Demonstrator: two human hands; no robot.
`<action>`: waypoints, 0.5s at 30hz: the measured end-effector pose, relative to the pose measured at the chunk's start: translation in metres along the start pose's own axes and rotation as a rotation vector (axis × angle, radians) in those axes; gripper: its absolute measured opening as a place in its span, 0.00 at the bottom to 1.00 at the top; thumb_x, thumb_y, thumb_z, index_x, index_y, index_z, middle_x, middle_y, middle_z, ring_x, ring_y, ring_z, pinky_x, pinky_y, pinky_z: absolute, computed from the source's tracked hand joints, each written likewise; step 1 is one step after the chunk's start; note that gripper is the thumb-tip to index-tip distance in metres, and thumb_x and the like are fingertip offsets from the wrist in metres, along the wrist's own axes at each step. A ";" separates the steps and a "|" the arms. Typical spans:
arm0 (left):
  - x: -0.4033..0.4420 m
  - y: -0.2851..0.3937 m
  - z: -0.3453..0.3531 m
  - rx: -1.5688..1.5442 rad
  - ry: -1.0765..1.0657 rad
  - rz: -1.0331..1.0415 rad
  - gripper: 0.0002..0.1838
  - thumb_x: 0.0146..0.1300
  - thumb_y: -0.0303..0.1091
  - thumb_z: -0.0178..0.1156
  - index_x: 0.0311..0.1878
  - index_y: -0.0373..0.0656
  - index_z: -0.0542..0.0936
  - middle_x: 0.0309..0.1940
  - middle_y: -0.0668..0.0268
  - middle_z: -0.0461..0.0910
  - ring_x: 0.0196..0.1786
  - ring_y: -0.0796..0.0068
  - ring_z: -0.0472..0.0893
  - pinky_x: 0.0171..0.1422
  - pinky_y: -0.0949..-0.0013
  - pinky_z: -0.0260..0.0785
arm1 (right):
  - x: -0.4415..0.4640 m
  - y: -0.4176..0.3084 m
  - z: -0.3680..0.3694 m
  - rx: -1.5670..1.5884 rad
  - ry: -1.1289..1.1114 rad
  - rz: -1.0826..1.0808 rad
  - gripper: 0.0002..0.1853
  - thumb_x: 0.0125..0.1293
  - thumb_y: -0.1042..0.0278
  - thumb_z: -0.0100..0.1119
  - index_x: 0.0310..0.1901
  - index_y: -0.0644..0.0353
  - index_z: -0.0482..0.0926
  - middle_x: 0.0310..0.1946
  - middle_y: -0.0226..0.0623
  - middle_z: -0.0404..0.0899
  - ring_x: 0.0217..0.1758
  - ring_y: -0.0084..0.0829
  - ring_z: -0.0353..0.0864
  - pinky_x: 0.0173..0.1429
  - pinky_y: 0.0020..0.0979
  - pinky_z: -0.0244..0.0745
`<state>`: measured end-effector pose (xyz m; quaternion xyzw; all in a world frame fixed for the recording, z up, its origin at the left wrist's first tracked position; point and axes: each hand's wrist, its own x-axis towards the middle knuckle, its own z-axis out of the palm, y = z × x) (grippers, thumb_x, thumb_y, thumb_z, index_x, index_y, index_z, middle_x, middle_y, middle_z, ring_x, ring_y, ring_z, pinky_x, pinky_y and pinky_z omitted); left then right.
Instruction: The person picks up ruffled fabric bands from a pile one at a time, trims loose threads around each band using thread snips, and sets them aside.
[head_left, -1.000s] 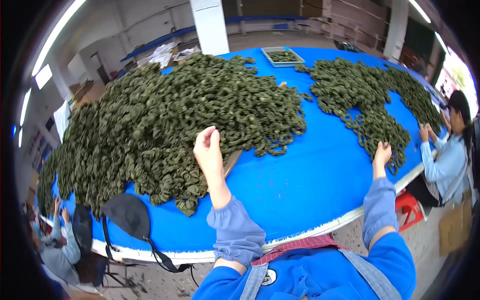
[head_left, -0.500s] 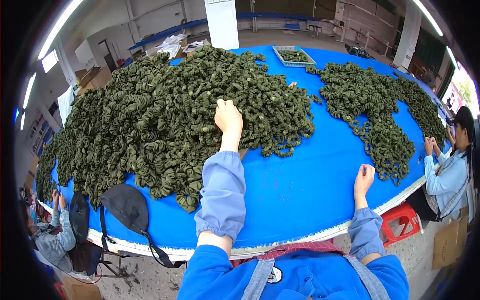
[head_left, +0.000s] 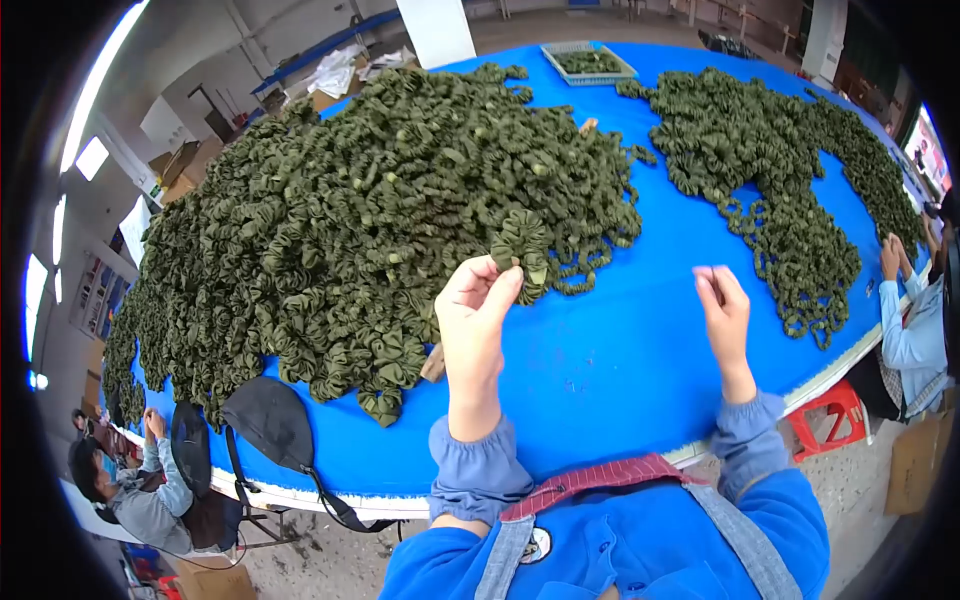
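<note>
My left hand pinches a dark green scrunchie between thumb and fingers, raised in front of the near edge of the big scrunchie pile. The scrunchie is gathered fabric, with a lighter green patch low on it. My right hand is held up over the blue cloth, apart from the left, its thumb and fingers drawn together. Its fingertips are slightly blurred, and whatever they hold, if anything, cannot be made out. A smaller scrunchie heap lies beyond it to the right.
A basket with scrunchies stands at the far side. A wooden piece pokes out of the big pile. A black bag with straps lies on the near left edge. Co-workers sit at both ends, and a red stool stands at right.
My left hand has come back from the pile toward me, now with a scrunchie in it. My right hand has risen a little. The view has tilted down.
</note>
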<state>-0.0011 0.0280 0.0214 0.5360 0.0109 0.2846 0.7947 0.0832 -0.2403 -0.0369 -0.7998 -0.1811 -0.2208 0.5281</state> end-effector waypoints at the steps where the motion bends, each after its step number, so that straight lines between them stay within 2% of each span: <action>1: -0.005 -0.004 0.003 0.003 -0.002 -0.024 0.08 0.57 0.21 0.61 0.41 0.36 0.78 0.33 0.67 0.78 0.33 0.83 0.73 0.39 0.83 0.65 | 0.005 -0.024 0.008 0.135 -0.027 0.038 0.05 0.61 0.77 0.56 0.38 0.65 0.79 0.32 0.27 0.74 0.26 0.17 0.62 0.30 0.19 0.59; 3: -0.010 -0.012 0.011 0.035 -0.085 -0.038 0.08 0.56 0.21 0.61 0.40 0.36 0.78 0.33 0.68 0.78 0.33 0.83 0.73 0.39 0.83 0.65 | 0.013 -0.062 0.020 0.410 -0.105 0.085 0.09 0.60 0.79 0.57 0.43 0.64 0.79 0.38 0.30 0.77 0.30 0.16 0.68 0.33 0.15 0.63; 5: -0.012 -0.017 0.016 0.068 -0.170 -0.035 0.08 0.56 0.20 0.61 0.40 0.36 0.78 0.33 0.68 0.78 0.34 0.83 0.73 0.40 0.83 0.65 | 0.017 -0.084 0.037 0.672 -0.152 0.092 0.12 0.59 0.80 0.58 0.46 0.64 0.78 0.39 0.32 0.78 0.33 0.15 0.72 0.36 0.15 0.67; 11: -0.016 -0.016 0.022 0.033 -0.245 -0.118 0.07 0.57 0.20 0.61 0.39 0.36 0.78 0.33 0.68 0.78 0.36 0.82 0.73 0.42 0.83 0.65 | 0.018 -0.085 0.062 0.782 -0.269 0.230 0.13 0.59 0.80 0.58 0.47 0.63 0.77 0.39 0.32 0.78 0.34 0.16 0.72 0.37 0.16 0.68; 15: -0.019 -0.011 0.022 -0.164 -0.259 -0.147 0.07 0.58 0.21 0.60 0.41 0.36 0.79 0.35 0.67 0.78 0.37 0.81 0.73 0.44 0.82 0.65 | 0.013 -0.077 0.063 0.869 -0.377 0.379 0.12 0.61 0.78 0.57 0.48 0.62 0.77 0.39 0.30 0.78 0.33 0.16 0.72 0.38 0.14 0.67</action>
